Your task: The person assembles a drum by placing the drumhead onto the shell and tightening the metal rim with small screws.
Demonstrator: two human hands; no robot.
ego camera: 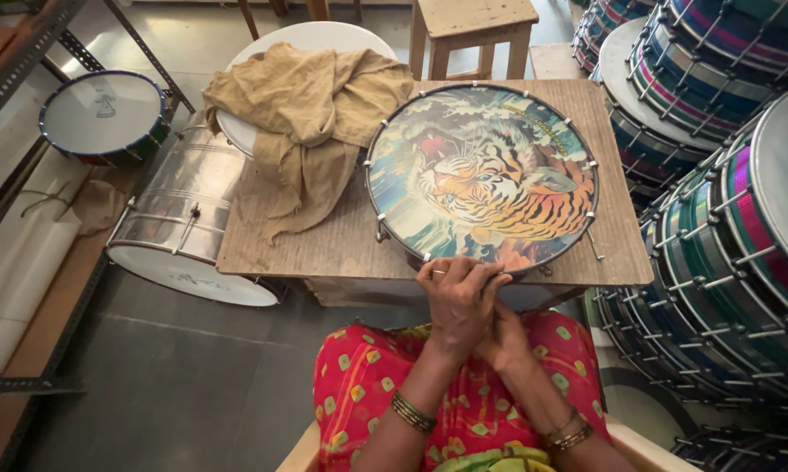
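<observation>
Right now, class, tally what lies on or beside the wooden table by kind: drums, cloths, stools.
Drums: 3, the tiger drum, steel drum and blue-rimmed drum
Cloths: 1, tan cloth
Stools: 1, wooden stool
Total: 5

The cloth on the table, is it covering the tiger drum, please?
No, the cloth lies beside the tiger drum on the table, leaving the drum's printed face bare.

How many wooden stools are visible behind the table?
1. A plain light wooden stool stands just beyond the wooden table, above the round tiger-printed drum. Other wooden legs at the top edge may belong to more, cut off from view.
</observation>
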